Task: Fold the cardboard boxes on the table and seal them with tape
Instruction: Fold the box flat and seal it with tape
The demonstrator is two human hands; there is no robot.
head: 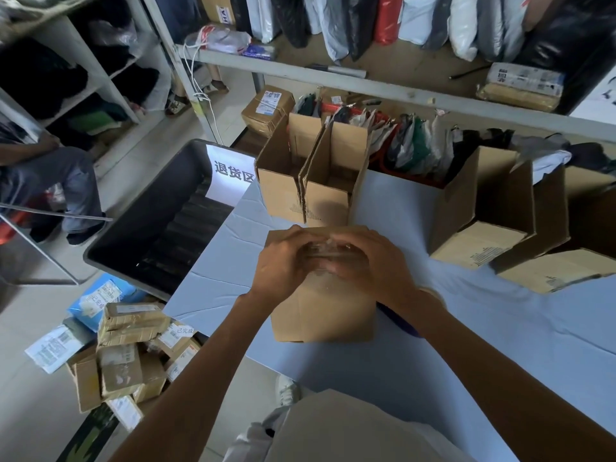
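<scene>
I see both hands on top of the cardboard box (322, 315) standing mid-desk (483, 345); left hand (283, 263) and right hand (375, 266) curl fingers round a clear tape roll (328, 258) gripped between them against the box top; blur hides exact finger contact. Just beyond the hands an open box (281, 186) stands touching a second open box (333, 191); right of the right hand a tipped box (476, 243) and further tipped box (553, 271) lie on their sides; left of the left hand, off the desk, a black bin (156, 235).
</scene>
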